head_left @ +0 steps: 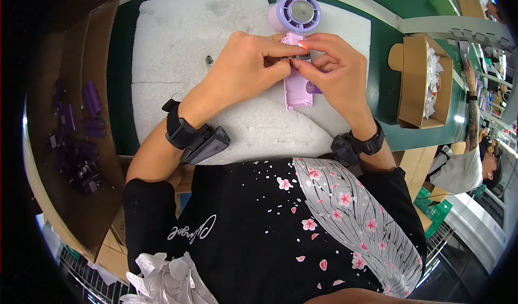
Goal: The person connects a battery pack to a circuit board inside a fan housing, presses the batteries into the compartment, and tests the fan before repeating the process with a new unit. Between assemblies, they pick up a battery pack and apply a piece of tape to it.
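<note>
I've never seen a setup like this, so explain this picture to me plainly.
No robot here: these are a person's left hand and right hand. The picture comes from the left of two wide cameras worn on the head, looking down, so straight edges bend. White foam lies on the green table, and on it a fan with a round purple top and open pink handle. The fingers meet over the handle, at a small dark part; their exact grip is hidden.
</note>
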### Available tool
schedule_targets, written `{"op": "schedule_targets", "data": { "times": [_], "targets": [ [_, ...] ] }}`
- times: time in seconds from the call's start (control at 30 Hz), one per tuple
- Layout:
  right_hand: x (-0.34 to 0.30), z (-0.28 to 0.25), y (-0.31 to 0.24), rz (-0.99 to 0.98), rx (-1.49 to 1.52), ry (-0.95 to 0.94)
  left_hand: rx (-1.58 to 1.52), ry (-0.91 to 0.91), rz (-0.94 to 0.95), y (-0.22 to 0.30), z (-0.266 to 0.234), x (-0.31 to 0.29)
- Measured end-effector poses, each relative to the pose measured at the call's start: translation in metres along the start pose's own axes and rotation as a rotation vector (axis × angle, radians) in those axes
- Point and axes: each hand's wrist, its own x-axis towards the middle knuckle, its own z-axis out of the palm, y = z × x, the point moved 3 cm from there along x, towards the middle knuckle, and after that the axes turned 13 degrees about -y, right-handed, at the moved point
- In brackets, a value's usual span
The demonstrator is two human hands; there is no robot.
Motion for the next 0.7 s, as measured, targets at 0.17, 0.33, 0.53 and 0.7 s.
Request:
{"op": "schedule_targets", "data": {
  "times": [0.17,0.33,0.53,0.7],
  "targets": [
    [0.002,-0.009,-0.005,0.105,0.061,-0.136,-0.063,-0.016,0.079,-0.004,0.004,0.000],
    [-0.005,-0.020,-0.012,0.130,0.073,-0.306,-0.164,0.061,0.078,-0.007,0.003,0.001],
    [-0.008,-0.019,-0.018,0.110,-0.007,-0.314,-0.192,0.096,0.037,-0.011,-0.012,0.001],
    [-0.009,-0.027,-0.014,-0.075,-0.269,-0.252,-0.234,0.128,-0.003,-0.012,-0.010,0.001]
  ]
}}
